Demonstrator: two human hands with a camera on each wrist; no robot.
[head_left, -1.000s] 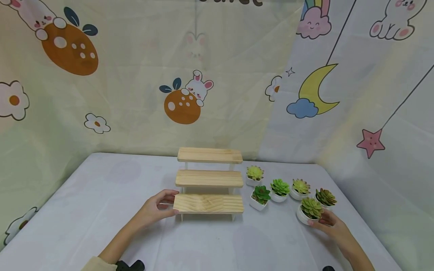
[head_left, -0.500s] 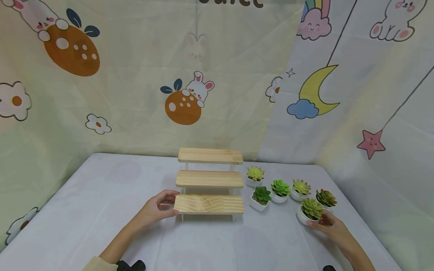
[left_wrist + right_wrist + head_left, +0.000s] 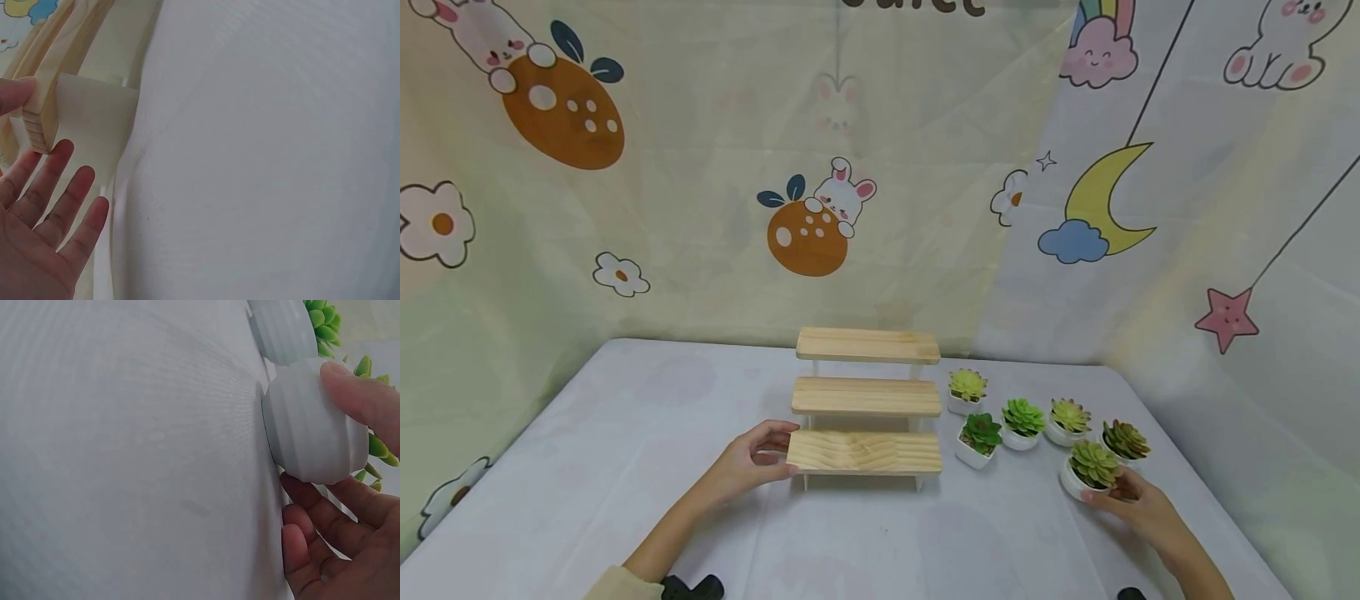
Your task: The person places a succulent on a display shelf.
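Observation:
A three-tier wooden display stand (image 3: 865, 452) stands on the white-covered table. My left hand (image 3: 756, 457) holds the left end of its lowest board (image 3: 47, 112), thumb on one edge and fingertips at the other. The remaining fingers spread out beside the board. At the right, my right hand (image 3: 1131, 498) grips a potted succulent (image 3: 1093, 464) by its white ribbed pot (image 3: 315, 425). The thumb presses one side of the pot, and the fingers curl round the opposite side. The pot is upright, its base right at the tablecloth.
Several other small potted succulents are grouped right of the stand, among them a dark green one (image 3: 981, 433), a bright green one (image 3: 1022, 416) and a reddish-brown one (image 3: 1125, 438). Behind the white table (image 3: 685, 400) hangs a cartoon-printed cloth (image 3: 910, 250).
The view has shifted very slightly. Both hands, the stand and the succulents keep their places.

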